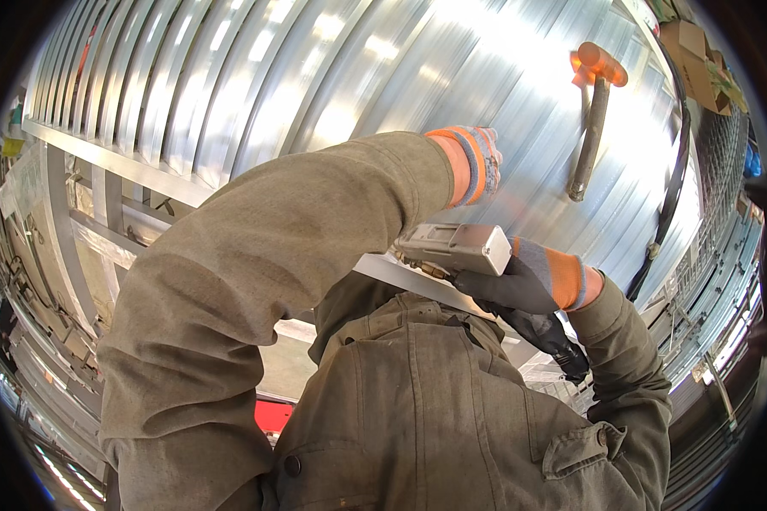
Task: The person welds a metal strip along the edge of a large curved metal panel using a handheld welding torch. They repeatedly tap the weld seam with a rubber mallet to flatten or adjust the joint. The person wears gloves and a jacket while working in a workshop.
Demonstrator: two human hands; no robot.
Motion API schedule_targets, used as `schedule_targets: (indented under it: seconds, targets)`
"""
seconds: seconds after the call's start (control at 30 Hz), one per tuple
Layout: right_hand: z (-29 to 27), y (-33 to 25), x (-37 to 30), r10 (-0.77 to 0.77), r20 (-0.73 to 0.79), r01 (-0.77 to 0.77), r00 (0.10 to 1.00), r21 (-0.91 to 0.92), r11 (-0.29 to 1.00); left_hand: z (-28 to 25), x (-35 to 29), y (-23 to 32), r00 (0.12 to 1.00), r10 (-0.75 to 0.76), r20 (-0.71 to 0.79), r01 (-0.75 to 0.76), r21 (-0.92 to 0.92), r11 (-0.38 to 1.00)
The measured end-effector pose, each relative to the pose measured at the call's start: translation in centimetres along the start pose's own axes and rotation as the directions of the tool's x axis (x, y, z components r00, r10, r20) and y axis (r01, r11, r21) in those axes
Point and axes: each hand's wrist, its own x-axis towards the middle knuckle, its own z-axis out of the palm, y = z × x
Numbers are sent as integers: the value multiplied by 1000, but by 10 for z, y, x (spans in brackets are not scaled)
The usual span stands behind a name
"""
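My right hand (541,277), in a black, grey and orange glove, is wrapped round a grey-bodied power tool (460,247) with a black handle. The tool lies sideways in front of my torso, its brassy nose partly hidden under my left sleeve. My left forearm reaches across the tool, and my left hand (473,166), in an orange and grey glove, is over the ribbed shiny metal surface (358,94). Its fingers are mostly hidden behind the cuff. An orange-headed mallet (592,119) lies on the metal, to the right of my left hand.
Spaced metal slats (128,77) run along the left, above a metal frame (102,221). A black cable (677,187) crosses the right side. Beyond it stand a cardboard box (694,64) and wire mesh (720,153). Something red (273,416) shows below my left arm.
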Motion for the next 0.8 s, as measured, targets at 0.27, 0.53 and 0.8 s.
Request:
schedule_targets:
  seconds: [0.27,0.53,0.8]
  targets:
    - [1,-3,2,-11,13,12,1000,-29,1000,4,1,0,999,10,-35,-10,-4,1000]
    - [3,-1,5,-69,-17,69,997,-32,997,2,-2,-1,999,40,-25,-39,13,999]
    - [1,-12,2,25,21,-25,999,-35,999,-4,-5,-1,999,34,0,-34,3,999]
